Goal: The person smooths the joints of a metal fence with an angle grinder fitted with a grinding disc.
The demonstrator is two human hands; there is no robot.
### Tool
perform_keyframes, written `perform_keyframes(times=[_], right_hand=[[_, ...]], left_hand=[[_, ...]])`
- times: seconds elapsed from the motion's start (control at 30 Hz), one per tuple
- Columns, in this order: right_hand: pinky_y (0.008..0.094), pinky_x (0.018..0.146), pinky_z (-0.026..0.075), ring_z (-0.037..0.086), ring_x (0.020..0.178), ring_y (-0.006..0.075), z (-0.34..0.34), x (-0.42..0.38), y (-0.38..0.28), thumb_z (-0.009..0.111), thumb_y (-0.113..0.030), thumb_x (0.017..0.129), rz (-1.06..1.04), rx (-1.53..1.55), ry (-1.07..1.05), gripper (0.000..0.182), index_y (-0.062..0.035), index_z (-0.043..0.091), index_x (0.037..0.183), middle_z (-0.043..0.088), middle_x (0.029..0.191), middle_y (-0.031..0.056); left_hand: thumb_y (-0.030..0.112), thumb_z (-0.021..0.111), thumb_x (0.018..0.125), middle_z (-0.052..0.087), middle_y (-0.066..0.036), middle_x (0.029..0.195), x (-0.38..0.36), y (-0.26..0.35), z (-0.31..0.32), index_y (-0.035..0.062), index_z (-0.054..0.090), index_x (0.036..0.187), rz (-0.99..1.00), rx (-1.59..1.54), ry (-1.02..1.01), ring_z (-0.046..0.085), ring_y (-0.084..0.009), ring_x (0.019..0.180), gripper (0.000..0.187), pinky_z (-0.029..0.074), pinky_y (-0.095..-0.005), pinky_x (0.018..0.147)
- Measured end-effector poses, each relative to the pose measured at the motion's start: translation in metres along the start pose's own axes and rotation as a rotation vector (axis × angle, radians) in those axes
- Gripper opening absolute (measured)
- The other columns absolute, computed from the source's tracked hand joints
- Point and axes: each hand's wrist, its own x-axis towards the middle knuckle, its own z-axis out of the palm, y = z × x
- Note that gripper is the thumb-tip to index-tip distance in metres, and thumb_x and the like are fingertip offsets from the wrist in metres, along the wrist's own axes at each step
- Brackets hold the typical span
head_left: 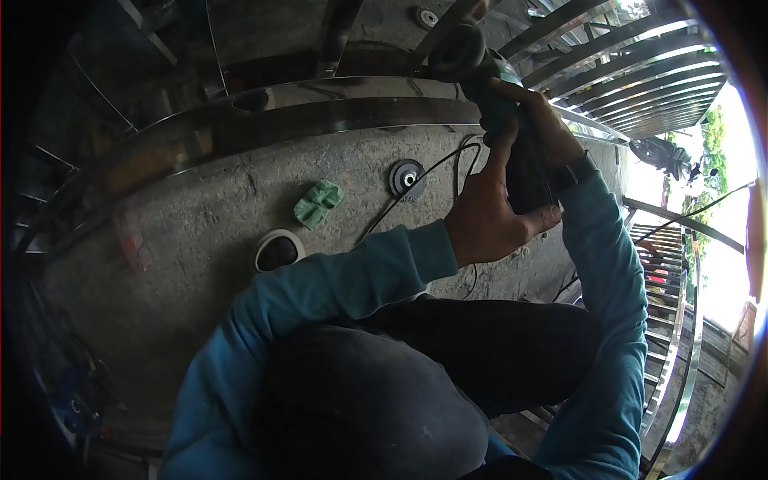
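An angle grinder (pixel 520 156) with a teal and dark body is held out in front of me, its round disc end (pixel 459 53) over a shiny metal rail. My left hand (pixel 490 214) is closed around the lower body, thumb across the near end. My right hand (pixel 546 120) grips the grinder closer to its head, with the fingers partly hidden. A dark cord (pixel 428 172) runs near the grinder and across the floor. On the concrete below lies a loose round disc (pixel 409 179), with a crumpled green cloth (pixel 318 204) to its left.
The curved metal rail (pixel 320 114) of a large frame crosses ahead of me. Stacked metal slatted frames (pixel 640 76) stand at the upper right, with more slats (pixel 664 320) lower right. A dark round thing with a pale rim (pixel 278 251) is on the concrete floor (pixel 192 240).
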Motion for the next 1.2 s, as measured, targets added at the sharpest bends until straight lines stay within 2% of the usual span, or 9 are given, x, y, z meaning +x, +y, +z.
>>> perform_keyframes(times=[0.37,0.47,0.57,0.63,0.73,0.87,0.97,1.03,1.2], right_hand=[[0.0294,0.050,0.059,0.063,0.054,0.0164,0.004,-0.017,0.001,0.075,-0.032,0.090,0.013,0.038,0.034,0.042,0.0007,0.058,0.110,0.064,0.077,0.0069],[0.0298,0.050,0.059,0.063,0.053,0.0168,0.007,-0.014,-0.001,0.075,-0.032,0.090,0.069,0.056,-0.013,0.041,0.0008,0.059,0.109,0.065,0.076,0.0071],[0.0303,0.050,0.059,0.063,0.052,0.0172,0.013,-0.013,-0.001,0.074,-0.033,0.090,0.029,0.052,-0.009,0.041,0.0010,0.060,0.108,0.065,0.076,0.0077],[0.0305,0.050,0.059,0.063,0.053,0.0172,0.012,-0.015,-0.002,0.075,-0.033,0.090,0.037,0.053,-0.012,0.042,0.0010,0.060,0.109,0.066,0.077,0.0080],[0.0311,0.050,0.059,0.063,0.053,0.0174,0.011,-0.012,-0.002,0.075,-0.034,0.090,0.045,0.046,-0.007,0.042,0.0009,0.060,0.109,0.066,0.077,0.0083],[0.0310,0.050,0.059,0.063,0.053,0.0175,0.011,-0.012,-0.002,0.075,-0.034,0.090,0.061,0.024,0.015,0.043,0.0007,0.060,0.109,0.065,0.075,0.0079],[0.0300,0.050,0.058,0.064,0.054,0.0174,0.011,-0.013,-0.003,0.075,-0.034,0.090,0.041,0.035,0.002,0.043,0.0009,0.060,0.108,0.066,0.075,0.0076],[0.0294,0.050,0.058,0.064,0.054,0.0173,0.012,-0.013,-0.002,0.075,-0.034,0.090,0.027,0.012,0.020,0.043,0.0010,0.060,0.108,0.066,0.075,0.0076],[0.0290,0.049,0.057,0.064,0.053,0.0173,0.014,-0.018,0.001,0.076,-0.033,0.090,0.036,0.010,0.066,0.043,0.0016,0.059,0.110,0.065,0.074,0.0073]], left_hand=[[0.030,0.086,0.081,0.034,-0.034,0.150,-0.003,0.003,-0.003,-0.0108,0.007,0.156,-0.035,0.035,-0.030,0.039,-0.0418,0.142,0.117,0.030,-0.0451,0.119],[0.029,0.086,0.081,0.035,-0.034,0.149,-0.004,0.005,-0.002,-0.0118,0.008,0.156,-0.040,-0.064,-0.016,0.040,-0.0414,0.141,0.116,0.030,-0.0450,0.119],[0.026,0.086,0.081,0.038,-0.034,0.147,-0.005,0.007,-0.002,-0.0123,0.008,0.156,0.036,0.068,0.018,0.044,-0.0392,0.138,0.114,0.038,-0.0436,0.116],[0.023,0.084,0.083,0.039,-0.034,0.145,-0.002,0.008,-0.006,-0.0126,0.006,0.155,-0.019,-0.071,-0.009,0.047,-0.0375,0.136,0.113,0.046,-0.0411,0.109],[0.023,0.084,0.084,0.041,-0.034,0.143,0.000,0.007,-0.010,-0.0126,0.004,0.155,-0.067,-0.045,-0.034,0.049,-0.0369,0.134,0.113,0.051,-0.0390,0.105],[0.024,0.083,0.085,0.042,-0.033,0.143,-0.003,0.005,-0.005,-0.0120,0.002,0.156,-0.041,-0.103,-0.031,0.049,-0.0372,0.134,0.114,0.047,-0.0402,0.108],[0.025,0.083,0.085,0.042,-0.034,0.143,-0.002,0.003,-0.007,-0.0113,0.000,0.156,0.012,-0.013,-0.028,0.048,-0.0377,0.136,0.115,0.042,-0.0417,0.112],[0.028,0.084,0.084,0.041,-0.035,0.143,-0.002,0.005,-0.008,-0.0112,0.000,0.156,-0.002,-0.002,-0.033,0.045,-0.0391,0.137,0.118,0.038,-0.0430,0.115],[0.025,0.084,0.083,0.039,-0.035,0.143,-0.008,0.012,-0.005,-0.0101,-0.001,0.155,-0.064,-0.028,-0.040,0.044,-0.0398,0.138,0.117,0.037,-0.0422,0.115]])
